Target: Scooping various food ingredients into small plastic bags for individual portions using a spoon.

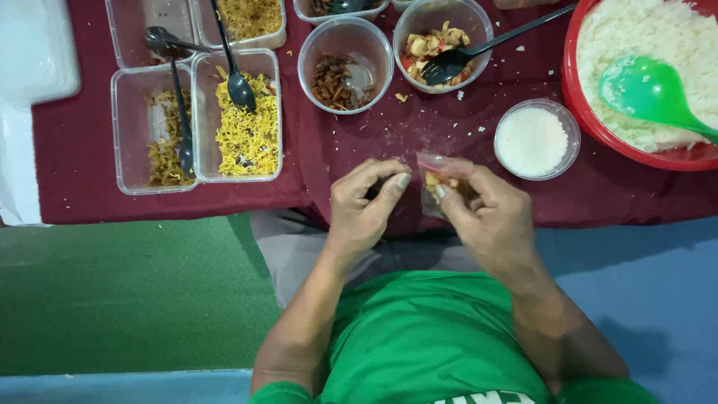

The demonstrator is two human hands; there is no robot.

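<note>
The head view looks down on two bare hands held close together over the near edge of the counter [90, 150], which is covered with a dark red cloth. The right hand [490, 217] is closed around a small clear plastic bag with a red strip at its mouth [441, 176], filled with pale chunks of food; the bag is pinched between thumb and fingers just above the cloth. The left hand [366, 202] is curled, its fingertips drawn together beside the bag, and whether anything is pinched in it cannot be told. Just beyond the right hand a small round clear tub of white grains [535, 138] is set. Farther back two round clear bowls are seen, one with dark brown bits [344, 63], one with mixed food and a black spoon [441, 45]. At right a large red bowl of white rice [643, 75] holds a green ladle [647, 90]. At left, clear rectangular trays of yellow shreds [243, 120] are lined up.
</note>
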